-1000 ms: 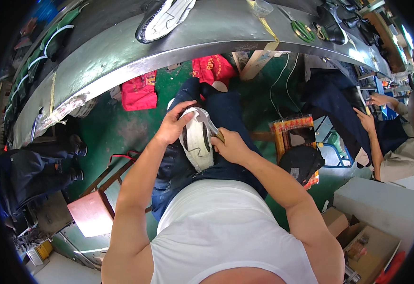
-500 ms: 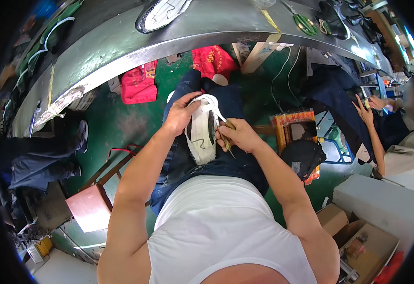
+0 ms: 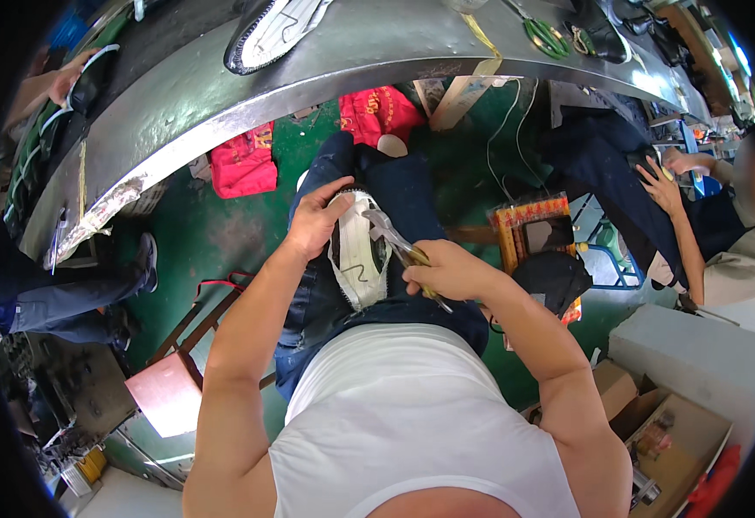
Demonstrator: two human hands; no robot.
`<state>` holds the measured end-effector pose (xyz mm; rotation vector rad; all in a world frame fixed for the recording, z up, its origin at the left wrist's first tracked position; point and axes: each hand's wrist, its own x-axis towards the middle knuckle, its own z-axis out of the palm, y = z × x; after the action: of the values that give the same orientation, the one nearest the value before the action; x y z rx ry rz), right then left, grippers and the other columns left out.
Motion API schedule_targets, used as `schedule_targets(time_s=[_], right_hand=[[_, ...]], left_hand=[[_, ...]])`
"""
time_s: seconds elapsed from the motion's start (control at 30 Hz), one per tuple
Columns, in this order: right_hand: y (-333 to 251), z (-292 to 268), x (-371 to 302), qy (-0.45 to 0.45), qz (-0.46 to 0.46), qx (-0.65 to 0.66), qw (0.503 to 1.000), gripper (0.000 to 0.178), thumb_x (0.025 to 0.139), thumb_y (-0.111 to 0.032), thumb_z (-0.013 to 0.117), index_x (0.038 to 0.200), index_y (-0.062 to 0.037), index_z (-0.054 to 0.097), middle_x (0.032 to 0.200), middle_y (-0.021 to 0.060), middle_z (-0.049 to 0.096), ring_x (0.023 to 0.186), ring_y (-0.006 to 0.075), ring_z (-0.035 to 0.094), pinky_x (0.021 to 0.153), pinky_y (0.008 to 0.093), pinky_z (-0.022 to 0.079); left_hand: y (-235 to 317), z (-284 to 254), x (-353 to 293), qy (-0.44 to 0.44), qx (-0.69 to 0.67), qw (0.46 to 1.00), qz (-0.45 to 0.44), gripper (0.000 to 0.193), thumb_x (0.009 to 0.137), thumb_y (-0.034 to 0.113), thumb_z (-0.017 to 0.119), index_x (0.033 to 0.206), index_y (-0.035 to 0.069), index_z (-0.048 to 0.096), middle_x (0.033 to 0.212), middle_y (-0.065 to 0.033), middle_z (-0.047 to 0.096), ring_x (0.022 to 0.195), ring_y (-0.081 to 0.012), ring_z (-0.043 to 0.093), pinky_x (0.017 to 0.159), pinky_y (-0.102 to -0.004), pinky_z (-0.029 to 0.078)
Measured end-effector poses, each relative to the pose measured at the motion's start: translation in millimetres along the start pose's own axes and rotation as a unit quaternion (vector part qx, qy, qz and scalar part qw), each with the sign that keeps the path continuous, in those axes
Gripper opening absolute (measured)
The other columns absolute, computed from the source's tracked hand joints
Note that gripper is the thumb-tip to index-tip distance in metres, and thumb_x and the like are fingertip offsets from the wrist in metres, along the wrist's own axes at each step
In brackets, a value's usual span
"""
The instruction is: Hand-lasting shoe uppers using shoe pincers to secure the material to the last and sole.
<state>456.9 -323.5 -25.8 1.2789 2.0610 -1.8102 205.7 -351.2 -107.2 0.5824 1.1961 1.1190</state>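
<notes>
On my lap lies a lasted shoe (image 3: 357,263), bottom side up, with a white underside and a dark rim. A thin bent dark line marks its near half. My left hand (image 3: 315,223) is closed round the shoe's far left side, thumb on top. In my right hand (image 3: 451,272) is a pair of pincers (image 3: 386,231), gripped by its yellowish handles. Its metal head rests at the shoe's far right edge; whether its jaws bite the edge I cannot tell.
A metal-topped bench (image 3: 325,99) curves ahead, bearing another white-bottomed shoe (image 3: 275,34) and green-handled scissors (image 3: 546,39). A co-worker's hands (image 3: 664,186) work at the right. A black cap (image 3: 552,281) lies on a stool at my right. Red bags (image 3: 244,164) lie under the bench.
My right hand has drawn slightly nearer and rightward, and the pincers' head now shows over the shoe. The white strip looped over the shoe's far end no longer shows.
</notes>
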Motion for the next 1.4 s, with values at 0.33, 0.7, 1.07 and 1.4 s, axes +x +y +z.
schedule_targets(time_s=[0.33,0.7,1.07,1.4], right_hand=[[1.4,-11.7,33.6,0.062,0.011,-0.036,0.997,0.028,0.098,-0.026,0.054,0.104,0.0003,0.057,0.075,0.0051,0.059,0.070,0.0116,0.058,0.064,0.0287,0.046],[74.0,0.9,-10.3,0.126,0.016,0.236,0.964,0.029,0.093,-0.015,0.060,0.116,0.0034,0.057,0.079,0.0050,0.062,0.071,0.0103,0.058,0.065,0.0251,0.046],[100.3,3.3,-8.0,0.138,0.022,0.331,0.933,0.027,0.097,-0.014,0.057,0.116,0.0041,0.055,0.088,0.0070,0.063,0.073,0.0128,0.061,0.068,0.0269,0.049],[82.2,1.2,-27.0,0.137,0.005,0.175,0.975,0.024,0.095,-0.016,0.058,0.110,0.0020,0.058,0.080,0.0066,0.064,0.070,0.0137,0.060,0.065,0.0283,0.048]], left_hand=[[-16.8,12.3,-31.3,0.112,0.363,0.924,0.045,0.054,0.092,0.020,0.063,0.140,0.000,0.049,0.126,-0.0222,0.063,0.112,-0.0262,0.063,0.098,-0.0348,0.046],[-31.7,36.8,-83.1,0.013,0.318,0.947,-0.049,0.122,0.069,0.021,0.084,0.156,0.005,-0.001,0.141,-0.0218,0.051,0.132,-0.0322,0.049,0.110,-0.0334,0.037],[119.3,26.2,-79.9,-0.019,0.478,0.851,0.215,0.080,0.069,-0.005,0.074,0.142,0.004,0.043,0.116,-0.0163,0.067,0.105,-0.0236,0.066,0.093,-0.0336,0.051],[4.0,35.8,13.6,-0.084,0.233,0.969,-0.009,0.077,0.078,0.012,0.081,0.142,0.000,0.040,0.118,-0.0148,0.063,0.106,-0.0228,0.062,0.093,-0.0334,0.050]])
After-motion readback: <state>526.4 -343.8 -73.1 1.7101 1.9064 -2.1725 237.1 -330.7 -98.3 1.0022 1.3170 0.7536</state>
